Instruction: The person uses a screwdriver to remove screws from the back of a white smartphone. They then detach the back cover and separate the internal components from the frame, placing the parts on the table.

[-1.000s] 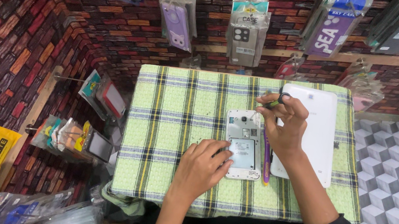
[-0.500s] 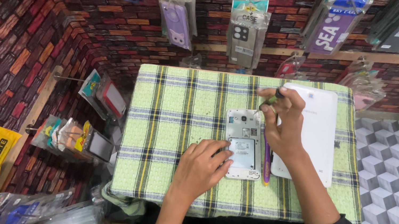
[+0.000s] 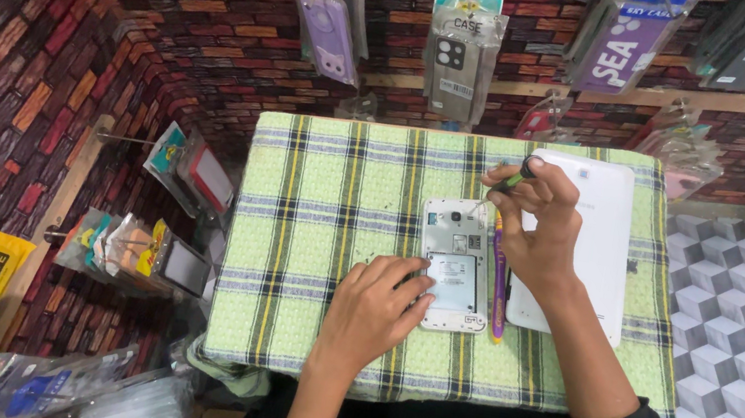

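brick-pattern walls hung with packaged phone cases; small table [image 3: 309, 229] under a green plaid cloth. one opened smartphone [image 3: 454, 265], back cover off, lies face down near the table's middle. left hand [image 3: 372, 312] rests flat, fingers pressing the phone's lower left edge, gripping nothing. right hand [image 3: 539, 225] pinches a thin screwdriver [image 3: 503, 187] (green-banded handle), tip angled toward the phone's upper part. judgement: the work goes best with the driver upright on the screw and the left hand pinning the phone. count: one phone, one white tablet [image 3: 600, 245] beside it under the right wrist, one purple tool [image 3: 496, 282] lying between them, two hands.
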The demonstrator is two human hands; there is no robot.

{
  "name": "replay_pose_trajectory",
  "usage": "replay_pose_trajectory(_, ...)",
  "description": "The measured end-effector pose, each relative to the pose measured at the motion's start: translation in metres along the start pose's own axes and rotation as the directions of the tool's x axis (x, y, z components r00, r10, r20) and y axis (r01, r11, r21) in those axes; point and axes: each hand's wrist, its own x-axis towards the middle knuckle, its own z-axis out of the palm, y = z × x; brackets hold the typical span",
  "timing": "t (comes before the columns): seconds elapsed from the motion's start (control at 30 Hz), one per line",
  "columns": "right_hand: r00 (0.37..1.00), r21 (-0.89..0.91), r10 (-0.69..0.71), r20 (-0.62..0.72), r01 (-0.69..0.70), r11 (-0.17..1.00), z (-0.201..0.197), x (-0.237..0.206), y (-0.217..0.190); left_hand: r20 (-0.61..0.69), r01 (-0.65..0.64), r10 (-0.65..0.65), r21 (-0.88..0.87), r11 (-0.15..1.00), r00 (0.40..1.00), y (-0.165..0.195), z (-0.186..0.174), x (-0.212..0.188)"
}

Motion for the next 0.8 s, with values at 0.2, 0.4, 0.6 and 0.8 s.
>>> replay_pose_trajectory(0.2,1.000,-0.001,-0.009,0.023,0.009,1.000,0.000,0.001,0.001,0.012,0.007,-0.007,0.011,1.000,1.000,-0.002,0.004,0.000)
replay_pose_trajectory(0.4,1.000,0.033,0.021,0.021,-0.022,0.999,-0.005,-0.004,-0.004,0.013,0.005,-0.005,0.012,1.000,1.000,-0.001,0.001,-0.001)
replay_pose_trajectory(0.6,0.997,0.152,-0.013,0.081,0.001,0.988,-0.028,-0.021,-0.018,0.019,0.012,-0.012,-0.003,1.000,1.000,0.000,-0.005,-0.005)
replay_pose_trajectory(0.8,0.992,0.132,0.032,0.126,-0.049,0.990,-0.028,-0.032,-0.022,0.022,0.015,-0.015,-0.004,1.000,1.000,0.004,-0.010,-0.007)
